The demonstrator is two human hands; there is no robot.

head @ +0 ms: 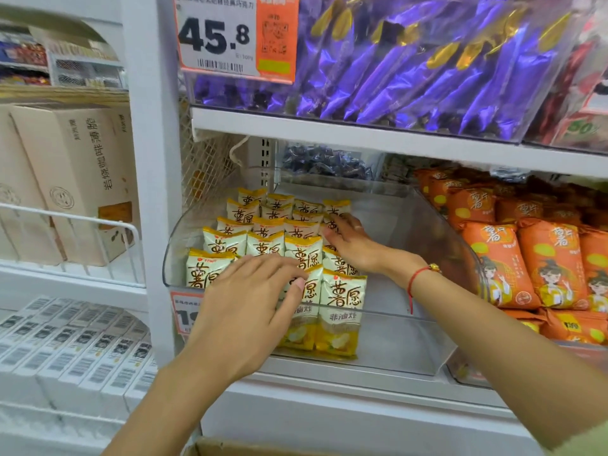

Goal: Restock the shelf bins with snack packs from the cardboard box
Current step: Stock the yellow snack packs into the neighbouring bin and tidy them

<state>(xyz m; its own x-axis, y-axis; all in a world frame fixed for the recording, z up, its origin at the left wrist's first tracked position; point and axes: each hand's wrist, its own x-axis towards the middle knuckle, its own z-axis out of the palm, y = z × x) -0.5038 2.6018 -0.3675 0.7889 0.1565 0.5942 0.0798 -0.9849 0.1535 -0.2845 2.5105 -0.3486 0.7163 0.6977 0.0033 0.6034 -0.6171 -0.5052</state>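
Packs (342,311) upright in bin (427,340), tops up, faces outward.

price tag (217,37) top left; stacked cartons (75,179) on wire shelf (98,225) at left

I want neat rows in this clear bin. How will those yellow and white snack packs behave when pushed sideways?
The yellow and white snack packs look like puffy, glossy film bags, so probably light and slippery. They stand on edge, leaning on one another, so a push may topple them toward the clear bin's bare right side.
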